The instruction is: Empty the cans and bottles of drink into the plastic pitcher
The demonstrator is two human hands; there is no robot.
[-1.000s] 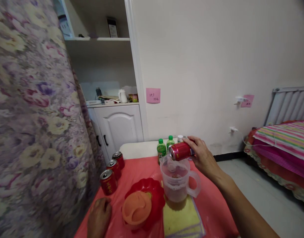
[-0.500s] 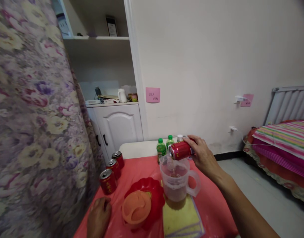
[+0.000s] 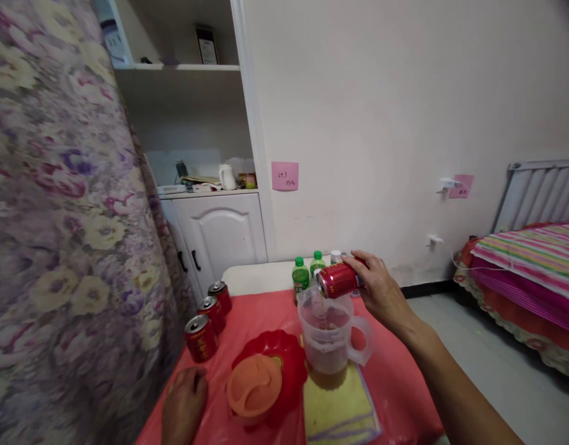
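My right hand grips a red drink can and holds it tilted, its mouth over a clear plastic jug. A pale streak shows below the can's mouth, and amber liquid lies in the jug's lower part. The jug stands on a folded yellow cloth, its handle to the right. My left hand rests on the table's left side with fingers loosely bent, thumb apart, holding nothing. Just beyond it stand three red cans in a row, the nearest can with its top opened.
An orange bowl sits on a red scalloped plate between my hands. Behind the jug are green-capped bottles and a white-capped bottle. A red cloth covers the table. A floral curtain hangs at left; a bed stands right.
The view has shifted very slightly. My right hand keeps the can tilted over the jug, and my left hand stays in place on the table.
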